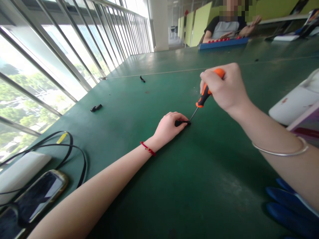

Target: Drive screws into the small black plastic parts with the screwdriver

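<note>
My left hand rests on the green tabletop and pinches a small black part between thumb and fingers. What kind of part it is I cannot make out, since the fingers cover much of it. My right hand is wrapped round the orange and black handle of a screwdriver. The tool slants down to the left, and its thin metal shaft meets the right end of the black part. Whether the tip sits in a screw is too small to tell.
Two small black pieces lie farther off, one near the left edge and one beyond it. A phone, a white box and black cables occupy the near left. Blue gloves lie near right. Another person sits opposite behind a blue tray.
</note>
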Motion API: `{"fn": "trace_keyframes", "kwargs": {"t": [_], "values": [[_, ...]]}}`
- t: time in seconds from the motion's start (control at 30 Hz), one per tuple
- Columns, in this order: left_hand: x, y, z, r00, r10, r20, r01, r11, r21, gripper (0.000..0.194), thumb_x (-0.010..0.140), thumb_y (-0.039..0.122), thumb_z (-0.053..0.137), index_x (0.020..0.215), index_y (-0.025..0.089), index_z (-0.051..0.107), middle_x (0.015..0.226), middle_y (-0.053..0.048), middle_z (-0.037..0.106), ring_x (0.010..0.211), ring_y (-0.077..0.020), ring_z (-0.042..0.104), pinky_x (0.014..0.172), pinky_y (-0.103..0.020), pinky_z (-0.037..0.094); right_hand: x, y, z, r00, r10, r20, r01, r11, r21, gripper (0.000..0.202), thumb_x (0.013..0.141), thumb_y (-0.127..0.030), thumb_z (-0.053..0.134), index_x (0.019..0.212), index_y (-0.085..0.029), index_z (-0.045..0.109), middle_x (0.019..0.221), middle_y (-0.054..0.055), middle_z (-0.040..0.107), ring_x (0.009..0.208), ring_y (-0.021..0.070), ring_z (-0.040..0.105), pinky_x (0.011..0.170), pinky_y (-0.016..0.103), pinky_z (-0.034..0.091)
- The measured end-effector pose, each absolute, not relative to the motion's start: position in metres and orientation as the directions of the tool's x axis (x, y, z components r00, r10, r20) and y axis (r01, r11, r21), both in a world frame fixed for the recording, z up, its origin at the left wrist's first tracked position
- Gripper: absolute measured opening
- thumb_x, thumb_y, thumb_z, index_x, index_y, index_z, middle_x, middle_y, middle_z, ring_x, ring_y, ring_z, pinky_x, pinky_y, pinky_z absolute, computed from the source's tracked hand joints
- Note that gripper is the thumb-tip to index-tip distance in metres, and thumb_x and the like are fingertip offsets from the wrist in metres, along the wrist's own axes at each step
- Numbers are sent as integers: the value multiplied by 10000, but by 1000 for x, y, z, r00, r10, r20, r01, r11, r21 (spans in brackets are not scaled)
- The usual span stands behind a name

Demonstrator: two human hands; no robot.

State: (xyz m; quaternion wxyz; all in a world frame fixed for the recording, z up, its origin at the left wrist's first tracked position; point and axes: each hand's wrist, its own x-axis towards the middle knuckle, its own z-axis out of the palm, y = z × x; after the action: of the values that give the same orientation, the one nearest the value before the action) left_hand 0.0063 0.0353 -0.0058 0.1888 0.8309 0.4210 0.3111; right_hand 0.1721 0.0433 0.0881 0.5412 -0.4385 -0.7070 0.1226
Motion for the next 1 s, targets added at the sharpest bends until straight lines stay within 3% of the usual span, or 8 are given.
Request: {"fn": "trace_keyframes", "kwargs": {"t": [0.5,0.73,1.0], "values": [[6,35,-6,454,818,352,584,-572,576,163,805,195,564,904,186,694,901,-24,686,875,-169,600,809,-300,478,171,45,85,-19,738,674,487,596,-639,381,737,-72,495,376,-191,479,391,-25,450,431,82,406,457,251,309],[7,34,-5,446,826,346,587,-561,583,156,798,196,572,893,187,696,893,-22,688,866,-168,605,798,-298,482,174,45,83,-31,754,656,516,574,-636,380,791,-184,543,416,-222,490,409,-5,465,470,114,415,478,276,329],[7,35,-5,449,823,347,586,-565,581,160,800,196,571,898,181,696,890,-26,686,857,-166,606,797,-298,483,175,46,84,-32,758,651,522,568,-636,370,783,-135,511,422,-213,472,443,0,466,474,110,408,480,281,308]]}}
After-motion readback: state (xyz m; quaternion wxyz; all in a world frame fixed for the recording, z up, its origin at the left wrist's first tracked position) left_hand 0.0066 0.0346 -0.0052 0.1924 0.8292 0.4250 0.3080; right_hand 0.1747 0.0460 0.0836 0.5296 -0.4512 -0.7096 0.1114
